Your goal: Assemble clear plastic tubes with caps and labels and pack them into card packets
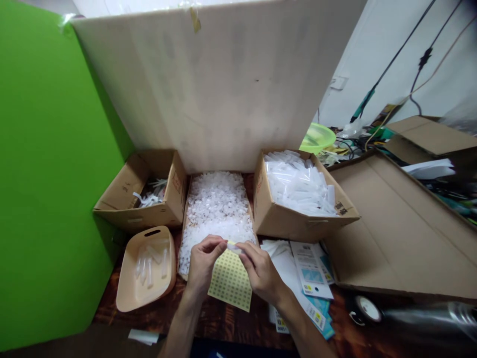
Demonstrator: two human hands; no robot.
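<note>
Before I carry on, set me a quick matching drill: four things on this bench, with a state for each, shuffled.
1. Yellow sheet
2. Small whitish piece
3. Tan basket
4. Cardboard box just beyond the printed cards

A. Heaped with translucent plastic items
B. Holding a few clear tubes
C. Covered in rows of small marks
D. Pinched between left hand and right hand

Pairs: 1-C, 2-D, 3-B, 4-A

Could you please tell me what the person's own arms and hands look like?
The left hand and right hand are ungloved. The left forearm and right forearm are bare as far as the picture shows: no sleeve, watch or bracelet is in view. I can make out no markings.
</note>
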